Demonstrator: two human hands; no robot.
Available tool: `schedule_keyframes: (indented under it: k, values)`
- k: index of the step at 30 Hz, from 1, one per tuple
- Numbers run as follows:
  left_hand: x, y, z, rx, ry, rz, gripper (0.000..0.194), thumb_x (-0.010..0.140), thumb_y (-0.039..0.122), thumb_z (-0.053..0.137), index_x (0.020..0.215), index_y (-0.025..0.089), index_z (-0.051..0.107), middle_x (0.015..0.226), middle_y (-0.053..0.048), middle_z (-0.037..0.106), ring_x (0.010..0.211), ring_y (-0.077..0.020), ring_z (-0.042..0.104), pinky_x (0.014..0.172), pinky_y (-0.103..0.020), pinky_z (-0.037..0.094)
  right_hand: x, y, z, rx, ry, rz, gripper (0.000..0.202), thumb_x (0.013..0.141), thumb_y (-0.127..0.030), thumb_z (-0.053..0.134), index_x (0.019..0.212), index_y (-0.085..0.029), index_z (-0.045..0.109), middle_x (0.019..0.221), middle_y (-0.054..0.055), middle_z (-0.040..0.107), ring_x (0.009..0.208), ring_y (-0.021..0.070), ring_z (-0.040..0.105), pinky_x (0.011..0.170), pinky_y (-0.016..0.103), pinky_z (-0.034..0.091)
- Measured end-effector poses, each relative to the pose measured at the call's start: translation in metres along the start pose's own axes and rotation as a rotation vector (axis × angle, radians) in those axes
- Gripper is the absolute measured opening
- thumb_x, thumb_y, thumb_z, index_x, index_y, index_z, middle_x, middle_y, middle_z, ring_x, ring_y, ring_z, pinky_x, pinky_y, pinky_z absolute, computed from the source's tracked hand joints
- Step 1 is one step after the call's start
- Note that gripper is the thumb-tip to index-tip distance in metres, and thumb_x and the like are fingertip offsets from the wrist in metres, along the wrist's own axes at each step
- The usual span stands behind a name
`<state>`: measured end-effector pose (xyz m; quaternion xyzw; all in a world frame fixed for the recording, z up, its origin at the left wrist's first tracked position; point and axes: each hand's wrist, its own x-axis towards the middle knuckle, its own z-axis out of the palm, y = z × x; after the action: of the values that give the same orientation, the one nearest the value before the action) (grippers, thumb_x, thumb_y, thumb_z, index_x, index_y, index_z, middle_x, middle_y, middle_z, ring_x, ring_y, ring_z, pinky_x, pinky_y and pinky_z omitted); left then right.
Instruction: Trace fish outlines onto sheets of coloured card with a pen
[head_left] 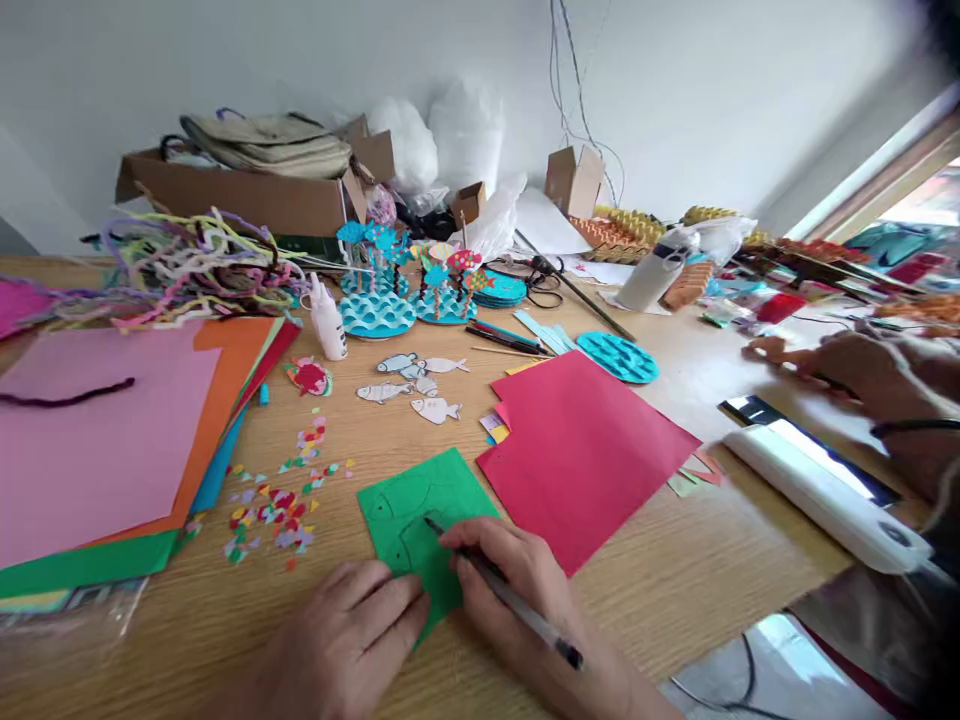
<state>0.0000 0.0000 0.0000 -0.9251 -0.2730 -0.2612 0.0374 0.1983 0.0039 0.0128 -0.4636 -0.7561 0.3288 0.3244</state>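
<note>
On the wooden table in front of me lies a piece of green paper [442, 478] with fish outlines drawn in dark lines. My right hand [517, 580] grips a pen [517, 600], its tip touching the paper near one outline. My left hand [367, 620] rests with its fingers flat on the paper's lower left edge, holding nothing. Beyond the green piece are several paper fish cutouts [435, 409], pale with drawn details. Small coloured paper scraps [281, 510] are scattered to the left. A large red sheet [585, 450] lies just to the right.
Coloured sheets [105, 430] are stacked at left, below tangled pipe cleaners [195, 265]. A glue bottle [328, 320] stands before blue wavy ornaments [377, 314]. At right, another person's hand [847, 365] is near a white device [825, 495]. A cardboard box [240, 205] sits behind.
</note>
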Motion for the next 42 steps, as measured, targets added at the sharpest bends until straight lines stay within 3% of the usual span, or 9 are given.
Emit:
schedule_keyframes:
  k: [3, 6, 34, 42]
  values:
    - [-0.001, 0.003, -0.011, 0.002, -0.082, -0.031, 0.048, 0.100, 0.018, 0.015, 0.103, 0.016, 0.063, 0.096, 0.000, 0.066, 0.084, -0.0146, 0.053, 0.077, -0.026, 0.041, 0.002, -0.003, 0.000, -0.022, -0.003, 0.019, 0.019, 0.082, -0.012, 0.047, 0.094, -0.017, 0.060, 0.081, 0.001, 0.066, 0.071, 0.0119, 0.061, 0.066, 0.020, 0.047]
    - [0.000, 0.004, -0.016, -0.010, -0.081, -0.031, 0.047, 0.100, 0.019, 0.016, 0.104, 0.016, 0.063, 0.097, -0.001, 0.066, 0.084, -0.0150, 0.054, 0.075, -0.027, 0.042, 0.003, -0.004, 0.000, -0.034, -0.028, 0.006, 0.019, 0.083, -0.011, 0.046, 0.095, -0.018, 0.060, 0.082, 0.002, 0.066, 0.072, 0.0123, 0.061, 0.066, 0.021, 0.047]
    - [0.002, 0.008, -0.015, 0.003, -0.055, -0.077, 0.048, 0.100, 0.017, 0.015, 0.101, 0.017, 0.064, 0.093, 0.000, 0.066, 0.083, -0.0154, 0.054, 0.072, -0.027, 0.043, 0.004, -0.003, 0.001, -0.048, -0.005, -0.046, 0.020, 0.081, -0.009, 0.046, 0.093, -0.018, 0.060, 0.079, 0.002, 0.066, 0.069, 0.0118, 0.061, 0.066, 0.020, 0.046]
    - [-0.001, 0.009, -0.015, -0.005, -0.097, -0.077, 0.048, 0.100, 0.018, 0.015, 0.105, 0.017, 0.063, 0.098, -0.001, 0.065, 0.086, -0.0156, 0.053, 0.075, -0.028, 0.044, 0.003, -0.002, 0.003, -0.064, -0.010, -0.045, 0.020, 0.081, -0.009, 0.047, 0.091, -0.018, 0.061, 0.079, 0.001, 0.067, 0.070, 0.0118, 0.062, 0.067, 0.021, 0.047]
